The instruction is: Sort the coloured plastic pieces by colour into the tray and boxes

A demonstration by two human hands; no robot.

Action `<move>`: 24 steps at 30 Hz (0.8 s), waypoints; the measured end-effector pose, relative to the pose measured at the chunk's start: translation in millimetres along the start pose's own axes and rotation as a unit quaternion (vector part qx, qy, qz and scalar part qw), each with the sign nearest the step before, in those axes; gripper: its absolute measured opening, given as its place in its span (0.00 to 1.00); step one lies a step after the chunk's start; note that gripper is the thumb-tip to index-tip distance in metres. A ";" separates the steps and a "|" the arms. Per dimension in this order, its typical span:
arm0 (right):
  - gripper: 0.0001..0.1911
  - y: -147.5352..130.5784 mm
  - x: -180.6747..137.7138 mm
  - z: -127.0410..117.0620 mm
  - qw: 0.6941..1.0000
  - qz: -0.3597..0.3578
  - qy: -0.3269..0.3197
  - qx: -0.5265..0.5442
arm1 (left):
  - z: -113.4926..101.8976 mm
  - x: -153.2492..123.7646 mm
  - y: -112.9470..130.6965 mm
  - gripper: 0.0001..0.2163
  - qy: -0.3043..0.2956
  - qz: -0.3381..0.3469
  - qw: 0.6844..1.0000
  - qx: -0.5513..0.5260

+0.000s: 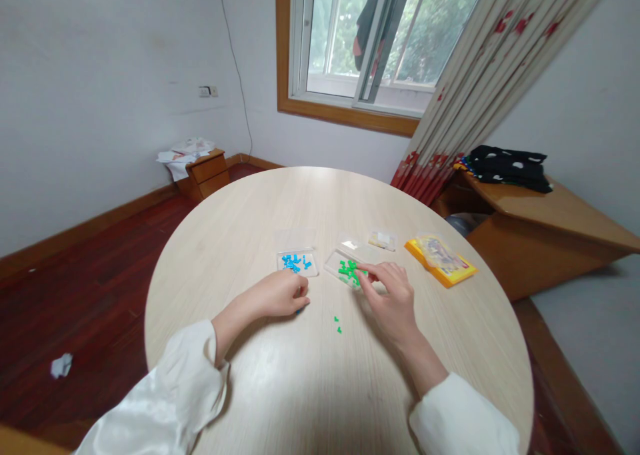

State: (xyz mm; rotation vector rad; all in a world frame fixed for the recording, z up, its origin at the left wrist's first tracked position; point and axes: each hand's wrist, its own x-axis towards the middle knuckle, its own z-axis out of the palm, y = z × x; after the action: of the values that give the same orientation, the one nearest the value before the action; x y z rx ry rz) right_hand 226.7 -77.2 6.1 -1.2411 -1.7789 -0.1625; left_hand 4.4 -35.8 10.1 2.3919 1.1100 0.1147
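Note:
Small blue plastic pieces lie in a clear, open-lidded plastic box. My left hand is just in front of that box, fingers curled, with a sliver of blue showing under the fingertips. Beside it, a second clear box holds a heap of small green plastic pieces. My right hand reaches over its right side, thumb and forefinger close together at the green pieces. Exactly what lies between those fingertips is hard to see. Two loose green pieces rest on the table between my hands.
On the round wooden table, a small clear packet lies behind my right hand. Further right is a yellow box with a clear bag on top. A wooden cabinet with dark cloth stands at the right.

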 end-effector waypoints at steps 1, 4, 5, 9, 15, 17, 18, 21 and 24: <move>0.06 1.8 0.4 -0.5 1.000 0.006 0.011 -0.013 | 0.2 -0.2 -0.3 0.06 -0.002 -0.001 1.000 0.000; 0.07 5.9 1.6 -1.9 0.998 0.020 0.033 -0.040 | 0.5 -0.1 -1.1 0.05 -0.010 -0.001 1.000 -0.003; 0.07 6.8 2.0 -2.4 0.998 0.022 0.038 -0.042 | 0.4 0.1 -1.1 0.05 -0.011 -0.001 1.000 -0.003; 0.08 8.6 2.9 -3.8 0.997 0.022 0.048 -0.048 | -0.1 0.9 0.3 0.06 -0.010 -0.003 1.000 -0.003; 0.06 8.8 1.9 -1.7 0.999 0.001 0.036 -0.024 | -1.6 3.0 1.4 0.06 0.043 -0.014 0.996 -0.081; 0.06 8.2 2.1 -1.3 1.000 -0.014 0.010 0.001 | -3.4 3.9 0.8 0.06 0.110 -0.027 0.988 -0.106; 0.06 7.8 2.3 -1.3 1.000 -0.022 -0.004 0.011 | -4.7 4.3 0.3 0.06 0.149 -0.036 0.981 -0.117; 0.06 7.6 1.7 -1.7 0.998 -0.035 -0.033 0.031 | -9.2 4.8 -2.6 0.07 0.253 -0.066 0.954 -0.149; 0.06 7.7 -0.7 -1.7 0.994 -0.038 -0.085 0.057 | -12.1 5.5 -7.1 0.08 0.323 -0.091 0.928 -0.159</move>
State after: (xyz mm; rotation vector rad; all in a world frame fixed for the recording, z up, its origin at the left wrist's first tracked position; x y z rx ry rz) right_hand 233.9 -74.9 3.7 -1.1342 -1.9548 0.0004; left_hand -0.2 -23.0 16.6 1.9805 1.4536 0.9967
